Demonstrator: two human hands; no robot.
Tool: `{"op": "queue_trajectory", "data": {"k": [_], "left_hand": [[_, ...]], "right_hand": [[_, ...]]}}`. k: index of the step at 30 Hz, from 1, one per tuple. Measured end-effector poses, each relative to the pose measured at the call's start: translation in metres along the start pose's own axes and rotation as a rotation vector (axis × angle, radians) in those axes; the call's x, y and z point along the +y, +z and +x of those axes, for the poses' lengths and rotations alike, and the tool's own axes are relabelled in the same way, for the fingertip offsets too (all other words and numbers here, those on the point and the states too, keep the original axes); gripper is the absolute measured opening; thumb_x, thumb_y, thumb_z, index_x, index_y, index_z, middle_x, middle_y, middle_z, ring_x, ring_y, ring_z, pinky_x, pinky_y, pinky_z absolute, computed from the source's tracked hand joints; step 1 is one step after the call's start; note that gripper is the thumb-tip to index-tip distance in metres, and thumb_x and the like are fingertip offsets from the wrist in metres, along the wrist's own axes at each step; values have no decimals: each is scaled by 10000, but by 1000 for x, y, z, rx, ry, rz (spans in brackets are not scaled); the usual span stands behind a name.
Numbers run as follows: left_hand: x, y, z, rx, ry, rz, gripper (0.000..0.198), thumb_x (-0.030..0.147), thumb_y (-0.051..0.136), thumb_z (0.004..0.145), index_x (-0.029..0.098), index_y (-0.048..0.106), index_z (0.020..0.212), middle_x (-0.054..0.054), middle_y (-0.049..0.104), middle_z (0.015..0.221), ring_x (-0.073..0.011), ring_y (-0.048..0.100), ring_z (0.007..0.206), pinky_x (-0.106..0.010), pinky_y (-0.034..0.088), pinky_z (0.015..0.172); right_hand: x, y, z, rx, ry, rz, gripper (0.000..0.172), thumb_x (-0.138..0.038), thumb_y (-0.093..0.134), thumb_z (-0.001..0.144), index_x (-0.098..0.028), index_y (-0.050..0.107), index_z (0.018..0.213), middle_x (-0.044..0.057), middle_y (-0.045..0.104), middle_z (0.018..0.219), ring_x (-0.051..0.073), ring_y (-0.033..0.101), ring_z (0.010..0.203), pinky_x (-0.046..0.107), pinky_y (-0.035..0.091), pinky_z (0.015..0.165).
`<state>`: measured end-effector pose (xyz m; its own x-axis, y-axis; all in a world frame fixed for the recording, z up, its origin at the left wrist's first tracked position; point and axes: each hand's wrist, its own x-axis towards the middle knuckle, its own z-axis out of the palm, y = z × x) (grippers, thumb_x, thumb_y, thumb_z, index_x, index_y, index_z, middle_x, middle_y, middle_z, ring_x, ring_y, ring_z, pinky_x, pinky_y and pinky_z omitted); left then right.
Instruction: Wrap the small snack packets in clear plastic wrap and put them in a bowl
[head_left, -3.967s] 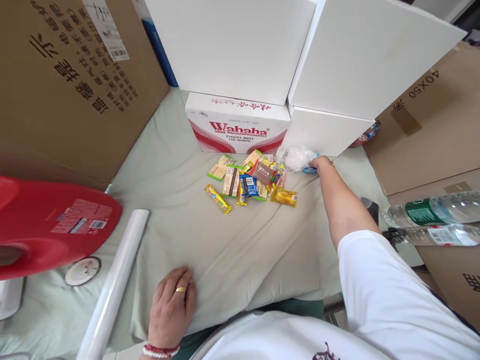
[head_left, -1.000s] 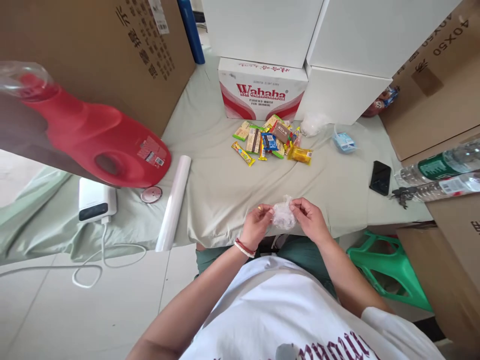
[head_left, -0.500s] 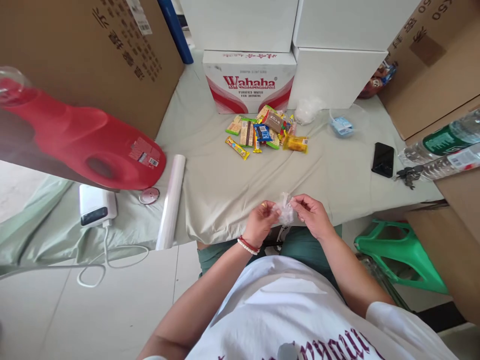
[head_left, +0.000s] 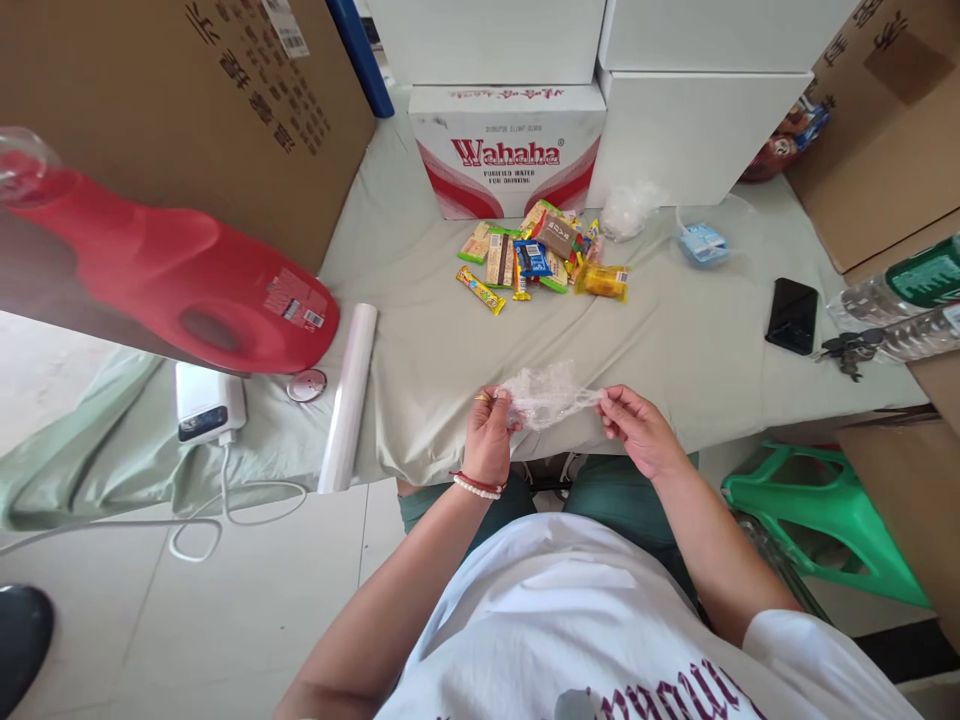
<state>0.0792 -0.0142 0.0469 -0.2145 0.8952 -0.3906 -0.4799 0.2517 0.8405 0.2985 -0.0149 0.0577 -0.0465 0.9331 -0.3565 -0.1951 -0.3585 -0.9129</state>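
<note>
A crumpled clear plastic bag (head_left: 546,396) is stretched between my two hands, just above the table's front edge. My left hand (head_left: 490,432) pinches its left end, and a red-and-white bracelet circles that wrist. The twisted right end of the bag is gripped by the fingertips of my right hand (head_left: 634,425). Beyond my hands lies a pile of wrapped snacks (head_left: 532,258), with a yellow packet (head_left: 602,281) at its right side. Another crumpled clear bag (head_left: 628,211) rests behind them.
A red jug (head_left: 217,290), a white power bank (head_left: 210,402) and a plastic roll (head_left: 349,398) are on the left. A Wahaba-style carton (head_left: 514,155) stands at the back. On the right are a phone (head_left: 793,316), keys (head_left: 851,350), bottles and a green stool (head_left: 825,515).
My hands have moved apart, and the bag between them is pulled out wider. The view has shifted slightly, and a dark rounded object now shows at the lower left edge.
</note>
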Motion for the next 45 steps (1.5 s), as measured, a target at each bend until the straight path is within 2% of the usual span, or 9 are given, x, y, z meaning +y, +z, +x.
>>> {"op": "queue_trajectory", "data": {"k": [5, 14, 20, 23, 29, 34, 38, 41, 45], "left_hand": [[-6, 3, -2, -60, 157, 101, 449, 610, 791, 807, 226, 579, 903, 51, 570, 760, -85, 558, 660, -210, 490, 629], [-7, -8, 6, 10, -67, -6, 584, 624, 904, 637, 219, 518, 804, 95, 454, 640, -43, 429, 517, -149, 340, 436], [-13, -13, 8, 3, 16, 44, 586, 706, 832, 697, 225, 522, 824, 107, 413, 581, -42, 348, 454, -155, 278, 382], [-16, -11, 8, -19, 18, 65, 576, 720, 793, 738, 221, 513, 806, 103, 414, 587, -43, 351, 456, -158, 286, 383], [-12, -21, 13, 51, -9, 67, 564, 733, 774, 742, 225, 553, 851, 78, 452, 648, -63, 393, 478, -184, 299, 381], [11, -41, 11, -27, 313, 388, 565, 502, 837, 771, 245, 642, 1236, -70, 634, 1098, -200, 638, 962, -275, 542, 696], [28, -35, 13, -327, 616, 779, 635, 418, 846, 756, 259, 653, 1339, -141, 597, 1386, -323, 536, 1312, -462, 433, 1118], [29, -24, 20, -477, 637, 945, 457, 428, 858, 737, 265, 753, 1150, -132, 684, 1232, -347, 558, 1260, -495, 368, 1149], [25, -29, 37, -362, 501, 817, 166, 398, 786, 811, 237, 752, 828, -73, 674, 848, -243, 610, 896, -386, 476, 910]], "right_hand": [[-8, 6, 14, 59, -66, -212, 640, -626, 890, 672, -267, 693, 1163, 51, 689, 1122, 202, 620, 1015, 307, 552, 784], [15, 20, 31, -25, 26, -75, 480, -631, 827, 713, -224, 692, 928, 6, 629, 769, 162, 591, 741, 266, 486, 592], [6, 18, 24, 144, -546, -608, 407, -542, 654, 936, -236, 669, 1203, 113, 656, 1202, 251, 607, 1081, 424, 555, 916], [-1, 26, 24, -116, -761, -882, 351, -430, 687, 945, -240, 689, 1239, 113, 687, 1172, 297, 545, 1194, 488, 487, 1040], [-5, 13, 52, -423, -655, -884, 295, -469, 576, 1021, -252, 755, 930, 59, 677, 808, 235, 581, 919, 404, 490, 883], [-29, -10, 75, -547, -594, -844, 416, -635, 567, 985, -270, 755, 914, 61, 699, 835, 240, 613, 913, 426, 487, 914], [-36, -5, 83, -618, -661, -859, 401, -617, 558, 993, -279, 758, 915, 65, 727, 895, 246, 643, 956, 446, 497, 944], [-32, 1, 83, -581, -752, -863, 345, -552, 559, 1013, -281, 756, 932, 63, 725, 903, 246, 645, 971, 445, 502, 930], [-22, -7, 75, -454, -821, -888, 301, -484, 547, 1033, -274, 751, 961, 66, 719, 901, 250, 628, 987, 450, 506, 921]]}}
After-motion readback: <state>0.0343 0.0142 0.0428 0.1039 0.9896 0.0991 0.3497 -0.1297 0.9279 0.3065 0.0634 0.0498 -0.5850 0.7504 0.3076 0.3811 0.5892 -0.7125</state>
